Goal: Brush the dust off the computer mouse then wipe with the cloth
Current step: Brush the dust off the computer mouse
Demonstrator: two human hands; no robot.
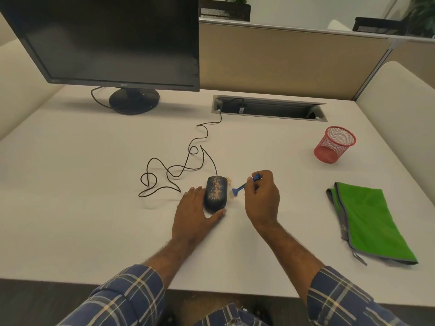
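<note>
Smooth white desk (94,184), dust-speckled rounded mouse (216,192) against flat left hand (194,212), blue brush (242,185) pinched in right hand (262,196)

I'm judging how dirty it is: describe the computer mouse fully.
The dark rounded plastic computer mouse lies flat on the white desk, top speckled with tan dust. Its thin black cable loops away from the far end. The left hand rests against its left side and near end; a small blue brush sits right.
</note>
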